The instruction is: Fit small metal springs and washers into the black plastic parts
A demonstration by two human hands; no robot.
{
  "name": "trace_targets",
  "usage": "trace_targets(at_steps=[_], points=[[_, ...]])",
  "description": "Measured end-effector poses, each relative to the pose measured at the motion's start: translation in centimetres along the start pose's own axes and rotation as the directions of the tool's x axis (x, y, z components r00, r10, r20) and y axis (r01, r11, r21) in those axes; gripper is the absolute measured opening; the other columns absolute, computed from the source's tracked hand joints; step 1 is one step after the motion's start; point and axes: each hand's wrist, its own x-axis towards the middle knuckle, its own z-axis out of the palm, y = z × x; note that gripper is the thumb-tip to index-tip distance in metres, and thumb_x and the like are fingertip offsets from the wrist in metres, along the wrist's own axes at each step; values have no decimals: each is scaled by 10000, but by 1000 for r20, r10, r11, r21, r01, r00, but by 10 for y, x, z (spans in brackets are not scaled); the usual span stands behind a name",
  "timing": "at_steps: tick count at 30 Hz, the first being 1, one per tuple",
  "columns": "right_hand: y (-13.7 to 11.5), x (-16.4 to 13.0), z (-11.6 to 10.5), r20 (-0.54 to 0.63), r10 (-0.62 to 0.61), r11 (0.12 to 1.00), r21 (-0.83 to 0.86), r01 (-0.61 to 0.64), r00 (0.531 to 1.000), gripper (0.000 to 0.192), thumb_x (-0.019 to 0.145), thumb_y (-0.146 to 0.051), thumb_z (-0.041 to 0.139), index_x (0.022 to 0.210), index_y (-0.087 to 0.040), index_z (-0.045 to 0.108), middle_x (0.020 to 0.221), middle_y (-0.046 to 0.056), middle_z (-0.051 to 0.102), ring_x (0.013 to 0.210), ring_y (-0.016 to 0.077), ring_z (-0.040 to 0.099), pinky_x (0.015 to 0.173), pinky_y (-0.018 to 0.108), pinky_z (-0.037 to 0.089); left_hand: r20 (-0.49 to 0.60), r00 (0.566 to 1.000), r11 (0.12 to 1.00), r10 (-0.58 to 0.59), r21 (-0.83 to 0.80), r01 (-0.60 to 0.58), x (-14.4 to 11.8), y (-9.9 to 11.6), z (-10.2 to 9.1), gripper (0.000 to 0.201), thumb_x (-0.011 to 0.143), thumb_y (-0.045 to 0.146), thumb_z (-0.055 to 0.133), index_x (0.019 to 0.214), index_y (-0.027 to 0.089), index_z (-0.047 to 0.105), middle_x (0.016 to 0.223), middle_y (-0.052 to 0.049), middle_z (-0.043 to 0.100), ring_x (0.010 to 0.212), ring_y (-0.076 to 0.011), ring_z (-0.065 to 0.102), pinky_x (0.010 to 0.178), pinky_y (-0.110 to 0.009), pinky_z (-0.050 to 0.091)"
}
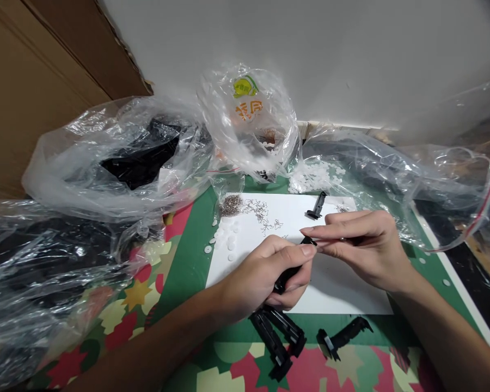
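Over the white sheet (269,228), the left hand (265,277) grips a black plastic clip (288,277), fingers curled tight round it; the right hand (363,247) pinches the clip's upper tip; loose wire springs (265,212) lie on the sheet's far edge.

A makeshift piecework bench for assembling small parts by hand

The table (188,261) wore a green cloth printed with coloured stars, more household than factory, and a white sheet of paper (351,294) served as the work mat. Clear plastic bags (106,158) of black plastic parts crowded the back and left, beside a heap of tiny metal springs (231,205) and scattered white discs (314,175) (bulk stock, loosely tipped out). Large cardboard boxes (32,81) stood against a plain white wall (330,54), and finished-looking black clips (277,332) lay along the near edge.
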Motion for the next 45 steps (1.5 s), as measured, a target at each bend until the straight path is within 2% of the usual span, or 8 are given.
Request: trace_targets(at_steps=[13,18,25,33,40,45], points=[[-5,0,1,5,-22,1000,-6,22,1000,324,903,-80,790,1145,-282,864,575,-35,558,514,89,394,475,259,249,5,1000,999,22,23,-22,0,-2,-1,570,1035,457,606,548,201,459,385,92,344,345,-53,239,436,-248,161],[-2,-2,0,27,-36,999,-23,36,999,350,916,-67,776,1179,-285,854,582,-50,481,520,86,395,481,258,253,12,1000,998,19,53,-20,0,-6,-3,559,1061,417,551,550,202,472,381,86,352,343,-63,261,451,-265,190],[-2,-4,-2,42,-41,999,-22,42,998,350,926,-90,784,1203,-295,846,590,-51,486,520,84,392,477,253,261,39,999,999,22,47,-24,0,-6,-4,557,1090,390,496,568,197,489,406,81,361,362,-70,270,460,-271,202],[-7,-2,-1,14,-18,1000,-19,19,1000,300,904,-119,815,1155,-275,870,576,-43,531,508,82,398,467,246,274,85,996,1000,11,19,-13,-2,-3,-4,538,1103,402,492,607,195,489,421,81,382,373,-69,262,473,-277,202],[-7,-3,0,-5,32,999,-29,-32,999,235,900,-143,814,1094,-250,895,584,-31,535,505,88,407,471,256,276,48,999,999,9,40,-10,-1,-2,-2,549,1064,464,547,588,196,490,404,79,381,363,-66,260,466,-277,196],[-14,-4,2,-126,124,990,-47,-131,984,161,830,-176,878,976,-243,890,571,-49,486,493,87,353,448,250,274,-8,999,993,51,105,-50,-1,-4,1,592,1055,548,568,592,200,444,430,92,329,389,-59,243,475,-276,161]])
